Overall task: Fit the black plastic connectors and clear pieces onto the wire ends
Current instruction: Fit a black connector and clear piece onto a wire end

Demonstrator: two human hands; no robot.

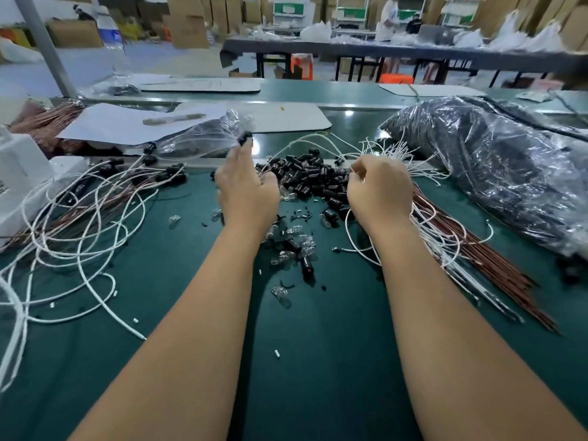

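While the left hand (246,189) pinches a black connector (245,138) at its fingertips, the right hand (380,189) grips white wires (394,148).

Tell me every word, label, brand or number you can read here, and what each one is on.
None can be read.
Water bottle: blue label, print too blurred.
Cardboard boxes: no legible marks.
Green and white signs at the back: too small and blurred.
White sheet on the bench: no print visible.
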